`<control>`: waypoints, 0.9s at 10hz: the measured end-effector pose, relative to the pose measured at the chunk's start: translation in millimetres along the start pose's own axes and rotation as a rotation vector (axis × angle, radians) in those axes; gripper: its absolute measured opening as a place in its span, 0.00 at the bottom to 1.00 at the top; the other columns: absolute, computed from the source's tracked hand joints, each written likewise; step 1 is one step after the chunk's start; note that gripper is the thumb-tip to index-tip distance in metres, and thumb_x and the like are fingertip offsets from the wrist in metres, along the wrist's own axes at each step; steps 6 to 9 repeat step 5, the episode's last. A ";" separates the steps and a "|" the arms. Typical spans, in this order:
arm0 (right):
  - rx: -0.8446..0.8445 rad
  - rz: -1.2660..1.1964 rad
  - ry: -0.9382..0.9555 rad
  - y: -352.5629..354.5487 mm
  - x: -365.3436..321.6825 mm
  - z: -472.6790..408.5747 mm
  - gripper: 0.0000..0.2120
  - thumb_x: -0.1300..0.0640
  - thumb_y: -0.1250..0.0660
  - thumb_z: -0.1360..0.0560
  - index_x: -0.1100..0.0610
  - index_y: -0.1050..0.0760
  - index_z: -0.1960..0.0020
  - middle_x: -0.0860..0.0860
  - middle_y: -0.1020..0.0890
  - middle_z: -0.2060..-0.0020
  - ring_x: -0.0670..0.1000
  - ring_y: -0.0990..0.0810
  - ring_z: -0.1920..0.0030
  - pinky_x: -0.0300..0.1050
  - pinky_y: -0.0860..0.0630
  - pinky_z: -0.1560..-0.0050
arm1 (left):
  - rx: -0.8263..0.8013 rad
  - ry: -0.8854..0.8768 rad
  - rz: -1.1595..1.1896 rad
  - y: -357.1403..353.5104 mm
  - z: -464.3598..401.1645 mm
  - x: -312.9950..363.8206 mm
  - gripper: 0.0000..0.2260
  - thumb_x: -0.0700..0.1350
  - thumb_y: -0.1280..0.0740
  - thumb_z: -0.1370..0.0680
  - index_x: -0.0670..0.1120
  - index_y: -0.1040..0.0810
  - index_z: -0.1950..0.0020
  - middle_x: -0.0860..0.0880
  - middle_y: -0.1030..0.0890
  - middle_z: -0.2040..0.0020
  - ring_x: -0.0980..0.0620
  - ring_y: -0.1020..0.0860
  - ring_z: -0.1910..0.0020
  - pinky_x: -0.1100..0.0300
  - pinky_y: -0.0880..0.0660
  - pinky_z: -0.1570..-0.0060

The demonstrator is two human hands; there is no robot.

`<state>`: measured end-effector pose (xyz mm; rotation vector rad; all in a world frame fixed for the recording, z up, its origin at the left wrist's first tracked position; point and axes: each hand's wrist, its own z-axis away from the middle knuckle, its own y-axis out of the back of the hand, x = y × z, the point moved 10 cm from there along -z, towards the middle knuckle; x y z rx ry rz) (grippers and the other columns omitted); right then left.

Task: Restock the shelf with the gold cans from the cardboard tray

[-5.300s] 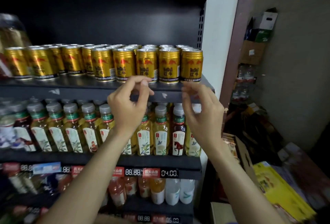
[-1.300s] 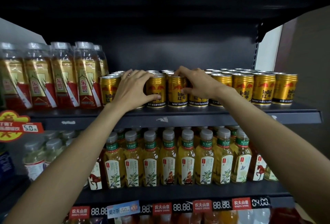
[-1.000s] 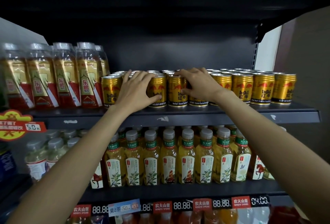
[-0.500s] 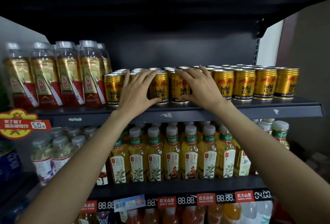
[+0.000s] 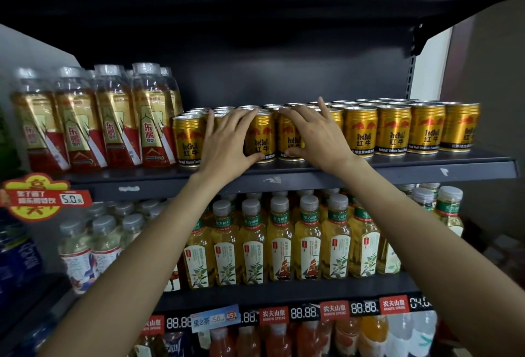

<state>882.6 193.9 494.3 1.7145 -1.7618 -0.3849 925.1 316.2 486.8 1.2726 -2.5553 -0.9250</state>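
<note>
Rows of gold cans (image 5: 393, 132) stand several deep on the dark shelf (image 5: 397, 167), filling its middle and right part. My left hand (image 5: 227, 143) lies flat against the front cans left of centre, fingers straight, thumb by a can's base. My right hand (image 5: 315, 136) presses flat on the front cans beside it, fingers spread over their tops. Neither hand grips a can. The cardboard tray is out of sight.
Tall gold-and-red bottles (image 5: 113, 123) stand left of the cans on the same shelf. Yellow tea bottles (image 5: 281, 240) fill the shelf below, with price tags (image 5: 304, 312) along its edge. A red and yellow promo sign (image 5: 37, 197) hangs at the left. Another shelf sits overhead.
Both hands went from curling round the front cans to lying flat against them with fingers straightened. The view dropped slightly and moved closer.
</note>
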 end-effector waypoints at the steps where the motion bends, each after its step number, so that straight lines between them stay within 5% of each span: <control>1: -0.016 0.009 0.004 1.4 -0.1 1.4 0.40 0.48 0.28 0.31 0.56 0.42 0.26 0.55 0.32 0.30 0.54 0.37 0.27 0.55 0.57 0.26 | -0.035 0.008 0.003 0.2 0.3 1.7 0.39 0.60 0.32 0.28 0.50 0.46 0.24 0.49 0.39 0.25 0.50 0.44 0.25 0.45 0.58 0.27; 3: 0.054 -0.042 -0.041 14.2 -2.5 13.4 0.32 0.50 0.31 0.28 0.57 0.37 0.28 0.55 0.31 0.30 0.56 0.38 0.27 0.57 0.51 0.25 | 0.015 0.102 0.158 15.3 4.6 2.2 0.31 0.55 0.36 0.23 0.47 0.43 0.24 0.49 0.39 0.25 0.52 0.44 0.25 0.51 0.56 0.27; 4: 0.171 -0.084 -0.056 30.9 -5.7 24.2 0.24 0.52 0.32 0.27 0.57 0.30 0.33 0.56 0.25 0.36 0.57 0.30 0.32 0.56 0.39 0.29 | 0.133 0.202 0.280 36.6 11.4 3.3 0.24 0.51 0.36 0.23 0.48 0.34 0.28 0.48 0.30 0.30 0.49 0.36 0.29 0.50 0.43 0.28; 5: 0.426 -0.162 -0.113 67.2 -4.1 43.3 0.15 0.55 0.35 0.26 0.58 0.25 0.41 0.54 0.20 0.45 0.56 0.23 0.42 0.49 0.30 0.41 | 0.333 0.299 0.516 62.8 25.2 2.7 0.16 0.49 0.35 0.23 0.49 0.25 0.36 0.53 0.21 0.41 0.55 0.26 0.43 0.54 0.29 0.39; 9: 0.426 -0.162 -0.113 67.2 -4.1 43.3 0.15 0.55 0.35 0.26 0.58 0.25 0.41 0.54 0.20 0.45 0.56 0.23 0.42 0.49 0.30 0.41 | 0.333 0.299 0.516 62.8 25.2 2.7 0.16 0.49 0.35 0.23 0.49 0.25 0.36 0.53 0.21 0.41 0.55 0.26 0.43 0.54 0.29 0.39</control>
